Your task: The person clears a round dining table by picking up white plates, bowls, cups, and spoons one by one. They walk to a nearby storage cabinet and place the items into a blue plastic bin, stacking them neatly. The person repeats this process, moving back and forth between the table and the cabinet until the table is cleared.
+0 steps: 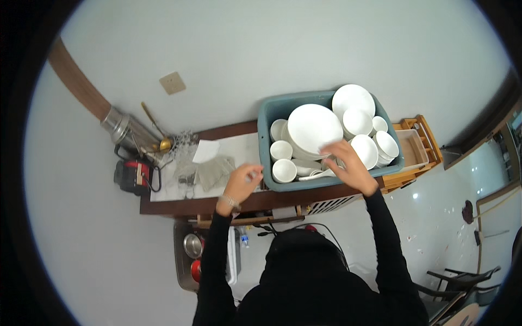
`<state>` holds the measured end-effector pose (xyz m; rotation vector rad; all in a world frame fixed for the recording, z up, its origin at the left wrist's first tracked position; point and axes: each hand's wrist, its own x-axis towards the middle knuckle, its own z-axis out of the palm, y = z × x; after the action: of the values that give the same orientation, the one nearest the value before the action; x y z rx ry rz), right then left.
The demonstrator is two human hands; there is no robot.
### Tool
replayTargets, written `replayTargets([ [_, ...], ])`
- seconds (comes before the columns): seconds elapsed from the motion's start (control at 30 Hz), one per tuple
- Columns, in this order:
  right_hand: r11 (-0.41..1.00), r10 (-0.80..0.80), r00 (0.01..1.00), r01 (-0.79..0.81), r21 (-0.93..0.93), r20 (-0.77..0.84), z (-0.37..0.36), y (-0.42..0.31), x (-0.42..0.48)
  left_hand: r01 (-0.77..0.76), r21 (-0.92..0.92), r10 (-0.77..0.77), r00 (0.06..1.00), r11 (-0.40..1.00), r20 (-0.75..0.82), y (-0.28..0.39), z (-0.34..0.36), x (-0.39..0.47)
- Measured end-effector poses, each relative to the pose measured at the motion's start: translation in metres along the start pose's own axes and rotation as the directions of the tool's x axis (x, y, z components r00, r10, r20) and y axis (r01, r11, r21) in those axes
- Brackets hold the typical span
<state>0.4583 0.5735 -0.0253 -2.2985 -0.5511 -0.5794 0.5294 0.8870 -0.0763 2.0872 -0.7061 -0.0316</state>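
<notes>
A blue-green plastic bin (263,153) stands on the cabinet in front of me, filled with white dishes. My right hand (350,165) is over its front part, slightly blurred, thumb and fingers apart, close to a stack of large plates (315,128) and some white spoons (318,175). The hand covers part of what lies below it. Just outside the bin's left rim is my left hand (242,183), its fingers bent and nothing visible in them. Small white cups (284,170) line the bin's left side. Stacked bowls (364,151) fill its right side.
Crumpled clear plastic (214,173) and a white paper (206,151) lie on the marble-look cabinet top (246,148). At its left end are a metal thermos (134,130), a brass-coloured ladle (164,144) and a red-black device (134,177). A wooden rack (430,142) adjoins the bin's right; chairs (461,281) stand lower right.
</notes>
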Motion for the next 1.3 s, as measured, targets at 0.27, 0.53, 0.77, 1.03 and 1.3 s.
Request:
replayTargets([
  [0.27,0.789,0.613,0.76,-0.602,0.121,-0.218,-0.047,-0.083,-0.158,0.188,-0.329,-0.27,0.937,0.926,-0.224,0.01,0.0,-0.081],
  [0.53,0.664,0.707,0.522,-0.722,0.195,-0.476,-0.054,-0.112,-0.218,0.109,-0.141,-0.127,0.984,0.984,-0.122,0.07,0.063,-0.057],
  [0.77,0.613,0.657,0.378,-0.771,0.17,-0.652,-0.102,-0.133,-0.27,-0.075,-0.168,0.083,0.996,0.983,0.038,0.128,0.126,-0.016],
  [1.03,0.466,0.531,0.065,-0.855,0.227,-0.845,-0.163,-0.171,-0.389,-0.05,-0.389,0.184,0.931,0.92,0.315,0.221,0.26,-0.006],
  [1.3,0.357,0.299,-0.24,-0.869,0.342,-0.923,-0.202,-0.205,-0.485,-0.12,-0.525,0.401,0.79,0.843,0.463,0.307,0.401,-0.01],
])
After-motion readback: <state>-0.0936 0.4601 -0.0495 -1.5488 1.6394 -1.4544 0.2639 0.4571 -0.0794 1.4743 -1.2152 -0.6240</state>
